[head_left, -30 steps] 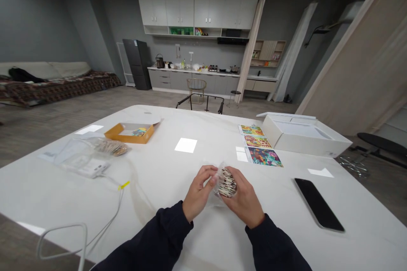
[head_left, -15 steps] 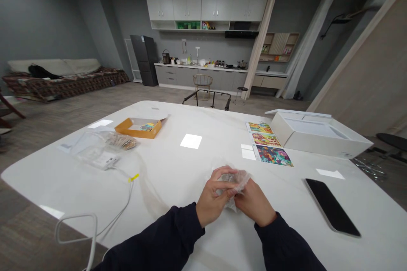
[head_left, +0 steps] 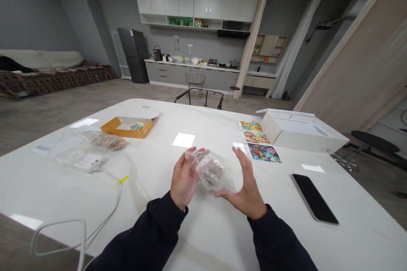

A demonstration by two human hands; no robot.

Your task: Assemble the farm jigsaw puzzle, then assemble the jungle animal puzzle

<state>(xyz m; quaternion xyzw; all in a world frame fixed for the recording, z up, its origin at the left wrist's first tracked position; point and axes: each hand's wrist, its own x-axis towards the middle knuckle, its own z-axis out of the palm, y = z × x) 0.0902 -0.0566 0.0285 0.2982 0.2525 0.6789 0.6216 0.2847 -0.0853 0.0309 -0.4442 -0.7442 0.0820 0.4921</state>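
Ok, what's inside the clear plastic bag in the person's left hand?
The crinkled clear plastic bag, held by the left hand, contains a cluster of small brownish pieces. Its wrinkles and glare hide their exact shape and number.

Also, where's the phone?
Head view: the black phone lies at the table's right side, right of the right hand, below the white box.

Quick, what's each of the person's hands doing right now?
Left hand: closed around a clear plastic bag, holding it.
Right hand: open, fingers spread, holding nothing.
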